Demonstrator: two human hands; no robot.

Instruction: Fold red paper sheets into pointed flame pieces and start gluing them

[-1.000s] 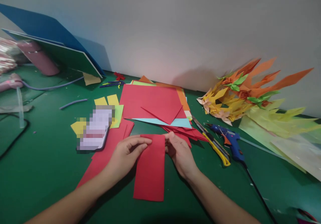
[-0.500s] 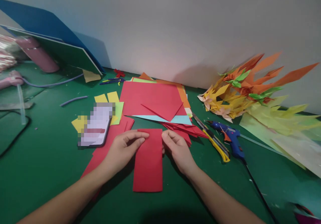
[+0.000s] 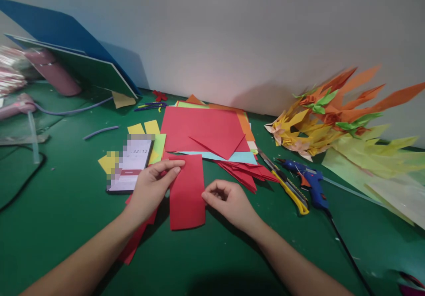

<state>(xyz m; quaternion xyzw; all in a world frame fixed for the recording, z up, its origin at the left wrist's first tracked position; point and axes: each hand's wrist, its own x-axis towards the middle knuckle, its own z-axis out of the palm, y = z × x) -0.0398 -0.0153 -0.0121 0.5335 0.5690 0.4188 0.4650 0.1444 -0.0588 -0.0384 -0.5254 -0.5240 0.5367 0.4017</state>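
A folded strip of red paper [image 3: 187,194] is held upright in front of me, its long side running away from me. My left hand [image 3: 154,183] pinches its upper left part between thumb and fingers. At the middle of the right edge, the thumb and forefinger of my right hand [image 3: 226,198] are closed on the paper. More red paper pieces [image 3: 134,245] lie beneath my left hand and forearm, partly hidden. Beyond the strip, folded red pieces [image 3: 247,174] lie in a loose pile beside a stack of coloured sheets, with a large red sheet [image 3: 202,125] on top.
A phone [image 3: 133,167] rests left of my left hand near yellow paper squares [image 3: 152,128]. To the right lie a yellow utility knife [image 3: 292,194], a blue glue gun [image 3: 310,185] with its cord, and paper flowers [image 3: 332,114]. A pink bottle [image 3: 55,72] leans against boards [image 3: 99,72] at left.
Both hands have drawn the red strip left and slightly away from me. My right hand has slid from the top right corner down to the middle of its right edge.
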